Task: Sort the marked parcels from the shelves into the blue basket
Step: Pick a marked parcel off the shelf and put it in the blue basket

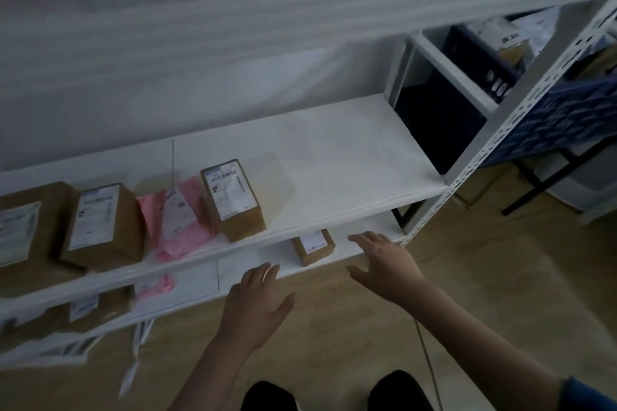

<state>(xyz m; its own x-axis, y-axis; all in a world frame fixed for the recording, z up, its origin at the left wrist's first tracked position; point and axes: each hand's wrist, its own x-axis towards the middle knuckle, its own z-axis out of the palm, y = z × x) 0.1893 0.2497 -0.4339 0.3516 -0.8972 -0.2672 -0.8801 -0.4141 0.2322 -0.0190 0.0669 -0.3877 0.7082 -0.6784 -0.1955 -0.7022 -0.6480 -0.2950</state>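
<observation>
- At the far left of the upper shelf (334,157), a brown parcel (20,227) lies flat, cut off by the picture's edge, its white label up.
- Just to its right lies a second brown box (103,223), long axis running near to far, with a white label along its top.
- Right of that lies a pink bag (180,220), limp and crumpled, with a white label on it; it touches the box on its right.
- Next stands a taller brown carton (233,200), long axis near to far and leaning slightly leftward at the far end, barcode label on top.
- On the lower shelf (364,230), a small brown parcel (313,246) lies flat at the front edge, white label up, long axis near to far.
- Left hand (257,304) is open, fingers spread, palm down, holding nothing, just near and left of the small parcel.
- Right hand (384,264) is likewise open and empty, fingers stretched toward the lower shelf, just right of the small parcel, not touching it.
- At the far right, past the shelf's perforated post (521,110), sits the blue basket (567,117).
</observation>
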